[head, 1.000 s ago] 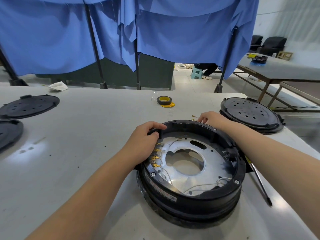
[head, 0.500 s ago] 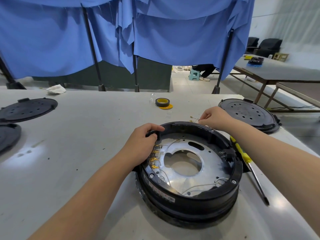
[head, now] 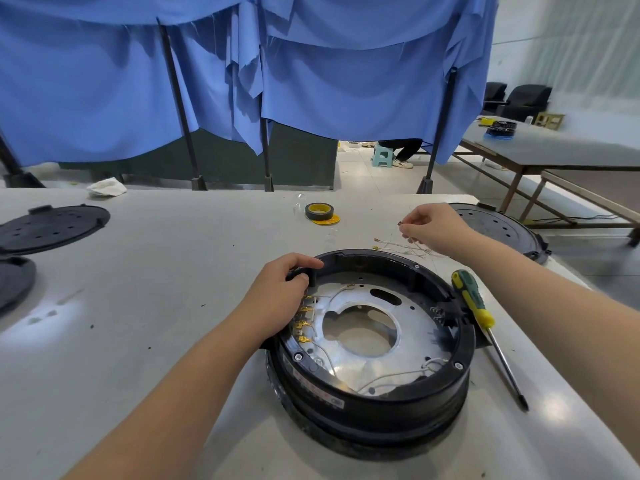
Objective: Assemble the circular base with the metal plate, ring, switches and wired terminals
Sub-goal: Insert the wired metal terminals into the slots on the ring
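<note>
1. Since half a second ago, the right hand (head: 433, 230) has been lifted, pinching what seems a thin wire (head: 401, 225) at one o'clock.
2. The base (head: 372, 341) at table centre is gripped by the left hand (head: 280, 296).
3. Plate (head: 412, 327), ring and terminals (head: 303, 320) are fitted; loose wires (head: 405, 249) remain.

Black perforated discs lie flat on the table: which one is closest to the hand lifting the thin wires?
The disc at the right edge, just behind the right hand that pinches the wires. The other two discs lie far left.
</note>
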`<move>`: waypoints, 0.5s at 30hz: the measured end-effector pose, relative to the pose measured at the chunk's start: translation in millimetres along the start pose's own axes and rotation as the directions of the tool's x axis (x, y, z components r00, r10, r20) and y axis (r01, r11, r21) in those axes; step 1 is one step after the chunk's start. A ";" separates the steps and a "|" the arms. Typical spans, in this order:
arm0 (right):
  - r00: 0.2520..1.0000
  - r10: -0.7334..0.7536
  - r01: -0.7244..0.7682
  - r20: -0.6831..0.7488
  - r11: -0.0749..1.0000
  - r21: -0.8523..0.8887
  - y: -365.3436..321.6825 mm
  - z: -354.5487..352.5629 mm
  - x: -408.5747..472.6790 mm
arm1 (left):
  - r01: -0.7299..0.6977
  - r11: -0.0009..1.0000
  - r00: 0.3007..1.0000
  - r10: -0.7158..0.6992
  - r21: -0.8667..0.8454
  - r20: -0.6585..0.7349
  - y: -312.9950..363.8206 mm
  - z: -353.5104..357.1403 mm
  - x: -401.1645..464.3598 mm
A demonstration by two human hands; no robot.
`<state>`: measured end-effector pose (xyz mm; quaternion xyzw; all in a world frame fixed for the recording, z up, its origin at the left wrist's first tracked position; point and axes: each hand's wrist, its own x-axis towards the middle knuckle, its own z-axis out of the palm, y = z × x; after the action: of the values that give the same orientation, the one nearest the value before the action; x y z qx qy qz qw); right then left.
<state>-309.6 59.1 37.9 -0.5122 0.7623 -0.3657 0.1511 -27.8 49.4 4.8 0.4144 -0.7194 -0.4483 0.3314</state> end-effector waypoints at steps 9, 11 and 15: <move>0.992 -0.100 0.094 0.071 0.992 0.087 -30.2 -3.8 -21.5 | -0.009 1.000 1.000 0.009 0.001 0.000 -1.3 0.0 1.4; 0.983 -0.175 0.170 0.050 0.982 0.085 -39.6 -1.2 -31.6 | -0.009 1.000 1.000 0.009 0.005 0.001 -1.3 0.0 1.3; 0.953 -0.300 0.299 0.029 0.953 0.052 -56.0 11.0 -53.6 | -0.008 1.000 1.000 0.008 0.006 0.003 -0.7 -0.1 1.8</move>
<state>-242.4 90.8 62.6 -0.6248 0.6642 -0.3925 0.1199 -28.3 47.6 4.4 0.4119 -0.7228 -0.4453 0.3309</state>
